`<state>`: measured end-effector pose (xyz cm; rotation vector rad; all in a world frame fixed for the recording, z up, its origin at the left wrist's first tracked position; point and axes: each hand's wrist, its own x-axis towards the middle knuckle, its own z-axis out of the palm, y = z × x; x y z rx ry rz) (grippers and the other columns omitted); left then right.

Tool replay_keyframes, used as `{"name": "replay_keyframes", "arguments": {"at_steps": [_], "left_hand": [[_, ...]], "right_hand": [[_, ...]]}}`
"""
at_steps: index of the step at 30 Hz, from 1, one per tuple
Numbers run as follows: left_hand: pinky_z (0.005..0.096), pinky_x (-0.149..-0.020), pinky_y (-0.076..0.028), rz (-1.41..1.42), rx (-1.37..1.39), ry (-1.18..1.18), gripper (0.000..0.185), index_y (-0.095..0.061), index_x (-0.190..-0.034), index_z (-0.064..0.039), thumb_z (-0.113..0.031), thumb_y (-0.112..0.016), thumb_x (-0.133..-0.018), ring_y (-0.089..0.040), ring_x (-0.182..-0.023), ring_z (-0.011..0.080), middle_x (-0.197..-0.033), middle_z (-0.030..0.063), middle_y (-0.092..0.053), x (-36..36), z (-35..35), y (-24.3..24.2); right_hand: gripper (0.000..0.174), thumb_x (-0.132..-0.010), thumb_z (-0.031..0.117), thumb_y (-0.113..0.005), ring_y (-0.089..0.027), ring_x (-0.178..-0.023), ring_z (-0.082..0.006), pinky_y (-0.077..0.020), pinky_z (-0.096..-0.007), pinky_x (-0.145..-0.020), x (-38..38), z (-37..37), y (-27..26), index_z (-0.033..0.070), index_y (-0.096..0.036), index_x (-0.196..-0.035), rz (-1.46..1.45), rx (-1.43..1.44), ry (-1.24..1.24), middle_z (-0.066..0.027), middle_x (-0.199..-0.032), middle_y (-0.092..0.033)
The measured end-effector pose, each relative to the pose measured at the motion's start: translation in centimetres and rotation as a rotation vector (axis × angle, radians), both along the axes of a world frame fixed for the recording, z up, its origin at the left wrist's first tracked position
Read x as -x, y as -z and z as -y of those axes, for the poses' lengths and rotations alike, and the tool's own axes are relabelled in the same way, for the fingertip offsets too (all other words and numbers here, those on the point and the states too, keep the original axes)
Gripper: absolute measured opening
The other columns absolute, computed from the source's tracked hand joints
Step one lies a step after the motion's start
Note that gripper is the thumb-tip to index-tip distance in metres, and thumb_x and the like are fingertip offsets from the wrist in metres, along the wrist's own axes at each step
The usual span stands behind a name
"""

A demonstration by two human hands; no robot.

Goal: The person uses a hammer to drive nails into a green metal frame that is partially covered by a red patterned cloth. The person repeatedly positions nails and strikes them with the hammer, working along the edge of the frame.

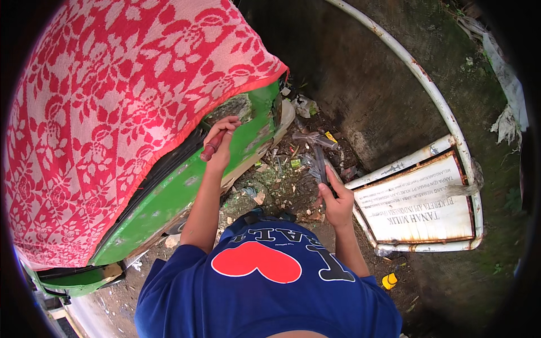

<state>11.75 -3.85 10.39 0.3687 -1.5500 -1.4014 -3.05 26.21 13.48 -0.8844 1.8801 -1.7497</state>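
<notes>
My left hand (pixel 223 145) grips the red handle (pixel 210 148) of a hand tool whose working end is hidden, so I cannot tell its kind. It is held at the green painted body panel (pixel 249 145) of a vehicle, close to a rough grey bare patch (pixel 236 106). A hammer (pixel 318 148) is in my right hand (pixel 339 202), gripped by its dark handle with the metal head up and away from me. The hammer is apart from the panel, above the littered ground.
A red and pink floral towel (pixel 139 84) drapes over the vehicle. To the right, a rusty white metal sign (pixel 416 203) bearing writing sits in a curved white pipe frame (pixel 416 69). Rubble and plastic scraps litter the ground (pixel 274 186). A yellow plastic piece (pixel 389 281) lies at lower right.
</notes>
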Motion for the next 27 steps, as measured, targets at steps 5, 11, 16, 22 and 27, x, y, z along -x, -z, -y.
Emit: {"name": "replay_keyframes", "arguments": {"at_steps": [5, 11, 16, 22, 27], "left_hand": [[0.0371, -0.097, -0.050, -0.069, 0.044, -0.019, 0.014, -0.060, -0.101, 0.000, 0.009, -0.053, -0.094, -0.067, -0.106, 0.0256, -0.121, 0.0167, -0.063, 0.1, 0.2, 1.6], [0.0374, -0.097, -0.050, -0.090, 0.022, 0.014, 0.012, -0.061, -0.100, -0.001, 0.007, -0.055, -0.095, -0.066, -0.107, 0.0252, -0.120, 0.0162, -0.064, 0.0, 0.4, 1.9], [0.0371, -0.097, -0.049, -0.048, 0.111, 0.047, 0.012, -0.062, -0.101, -0.001, 0.006, -0.056, -0.094, -0.065, -0.107, 0.0244, -0.119, 0.0143, -0.065, -0.3, 1.5, 2.0], [0.0368, -0.096, -0.050, 0.047, 0.271, 0.108, 0.006, -0.063, -0.099, 0.001, 0.001, -0.058, -0.095, -0.066, -0.108, 0.0257, -0.117, 0.0146, -0.066, -1.1, 2.1, 0.6], [0.0333, -0.092, -0.051, 0.112, 0.332, 0.081, 0.015, -0.066, -0.106, 0.000, 0.003, -0.061, -0.093, -0.067, -0.106, 0.0257, -0.118, 0.0154, -0.067, -1.5, 2.5, 0.1]], "right_hand": [[0.045, -0.092, 0.003, -0.066, -0.052, -0.056, -0.0053, -0.0441, -0.0223, -0.054, -0.7, 0.1, -0.2, 0.004, -0.059, -0.137, -0.010, 0.017, 0.020, 0.0002, -0.072, -0.063], [0.046, -0.094, 0.000, -0.062, -0.054, -0.060, -0.0073, -0.0464, -0.0234, -0.054, -2.2, 0.5, -1.1, 0.001, -0.055, -0.139, 0.015, -0.026, 0.035, -0.0016, -0.075, -0.063], [0.046, -0.093, 0.003, -0.064, -0.052, -0.059, -0.0053, -0.0445, -0.0224, -0.055, -4.1, 1.3, -1.6, 0.002, -0.056, -0.138, 0.020, -0.008, 0.099, 0.0004, -0.073, -0.062], [0.045, -0.093, 0.003, -0.064, -0.052, -0.059, -0.0054, -0.0439, -0.0220, -0.055, -6.9, 2.4, -2.1, 0.001, -0.056, -0.138, -0.004, -0.025, 0.169, 0.0005, -0.071, -0.061], [0.045, -0.094, 0.003, -0.063, -0.053, -0.057, -0.0062, -0.0445, -0.0223, -0.054, -9.3, 2.8, -2.1, 0.000, -0.056, -0.138, -0.027, -0.007, 0.226, 0.0004, -0.072, -0.061]]}}
